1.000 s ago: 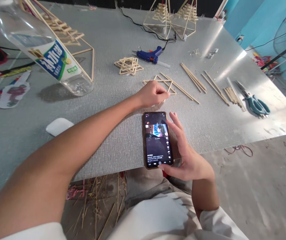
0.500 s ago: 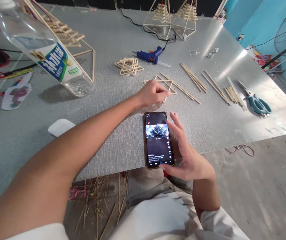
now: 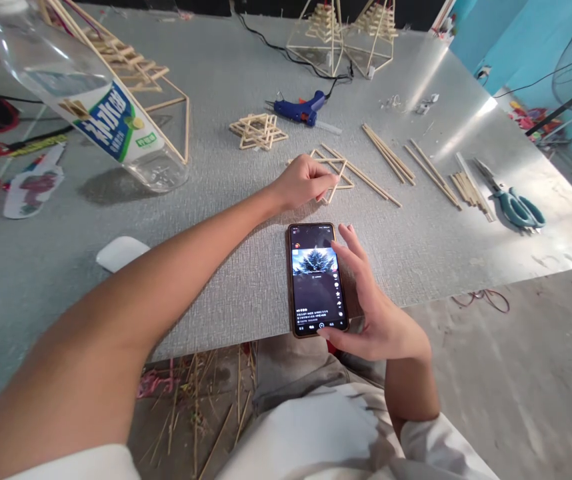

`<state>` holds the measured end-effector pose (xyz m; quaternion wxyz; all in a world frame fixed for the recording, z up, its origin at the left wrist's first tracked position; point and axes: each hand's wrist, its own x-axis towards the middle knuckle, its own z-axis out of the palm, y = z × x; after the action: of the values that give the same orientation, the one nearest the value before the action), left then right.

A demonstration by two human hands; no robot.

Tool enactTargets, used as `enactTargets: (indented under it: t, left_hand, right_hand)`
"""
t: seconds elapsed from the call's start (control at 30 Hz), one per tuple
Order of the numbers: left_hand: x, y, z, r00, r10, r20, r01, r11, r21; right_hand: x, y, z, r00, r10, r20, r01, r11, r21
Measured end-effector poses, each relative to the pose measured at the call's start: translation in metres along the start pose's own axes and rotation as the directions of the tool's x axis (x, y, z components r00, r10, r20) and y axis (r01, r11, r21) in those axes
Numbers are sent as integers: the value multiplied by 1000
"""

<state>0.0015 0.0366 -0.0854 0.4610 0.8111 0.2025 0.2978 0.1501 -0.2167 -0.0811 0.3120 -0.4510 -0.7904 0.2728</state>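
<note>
Showing, from the head view, a grey speckled worktop (image 3: 236, 267) with a bright blue wall (image 3: 526, 40) beyond its far right. Curling the left hand (image 3: 300, 183) over a flat, star-shaped stick frame (image 3: 335, 189) lying mid-worktop, pressing thumb and forefinger together, seemingly pinching one stick but partly hiding the contact. Spreading the right hand (image 3: 379, 327) around a lit phone (image 3: 319, 293) at the worktop's front edge, touching its bottom and right side. Judging the frame by its thin sticks: probably weighing little, staying stiff lengthwise, risking breakage at the joints, suiting a gentle pinch near a crossing. Judging the phone: likely feeling heavier, smoother, suiting an edge hold.
</note>
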Motion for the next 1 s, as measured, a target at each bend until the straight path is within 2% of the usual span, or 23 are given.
enactTargets:
  t: [0.2,0.57,0.83,1.0]
  left_hand:
    - [1,-2,4,999,11,50,-14,998,53]
    - [1,-6,4,999,18,51,-22,997,77]
    - [0,-4,5,998,20,52,-24,997,75]
    - [0,-4,5,999,9,52,-12,998,61]
  right_hand:
    - [0,0,1,1000,-10,-3,10,1000,14]
    - [-1,0,1,1000,-13,3,13,1000,-20]
    - [1,-5,13,993,49,-111,-58,995,-78]
    - [1,-6,14,992,55,-112,-64,995,-77]
